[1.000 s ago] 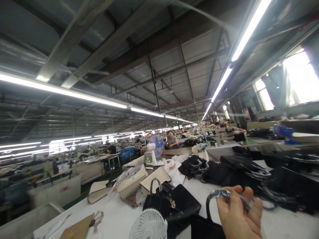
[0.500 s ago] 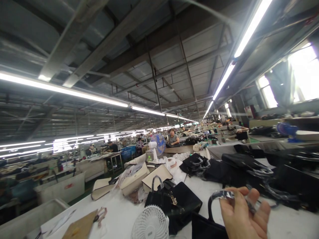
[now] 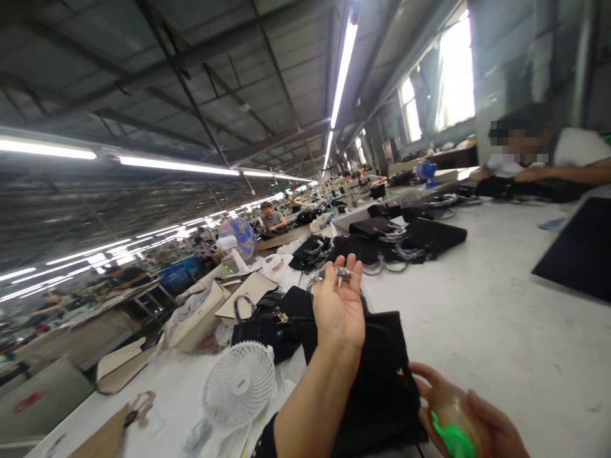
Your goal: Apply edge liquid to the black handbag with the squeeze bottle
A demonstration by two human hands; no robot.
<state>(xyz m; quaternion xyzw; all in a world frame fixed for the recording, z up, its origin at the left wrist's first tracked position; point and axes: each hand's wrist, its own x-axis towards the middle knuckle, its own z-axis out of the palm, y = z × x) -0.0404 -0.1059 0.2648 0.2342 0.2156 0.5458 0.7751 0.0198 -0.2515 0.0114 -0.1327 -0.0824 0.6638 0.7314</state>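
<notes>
My left hand (image 3: pixel 340 308), palm up, has its fingers curled round the plastic-wrapped handle (image 3: pixel 341 273) of a black handbag (image 3: pixel 377 388). The bag stands on the white table in front of me, with a small gold mark near its right edge. At the lower right, my right hand (image 3: pixel 463 413) is wrapped round a translucent object with a bright green part (image 3: pixel 451 436), its fingertips by the bag's right edge. Another black bag (image 3: pixel 267 331) with a gold charm lies to the left.
A small white fan (image 3: pixel 241 385) stands left of my forearm. Beige bag pieces (image 3: pixel 198 315) lie at the left, and more black bags (image 3: pixel 415 238) farther back on the white table (image 3: pixel 501 331). A blue and white fan (image 3: pixel 238 238) stands behind. A person leans over the table at the right.
The view has swung right, showing more table and a person at the right. My left hand still holds the handle, with more of the bag visible. My right hand and the green-tipped object have appeared.
</notes>
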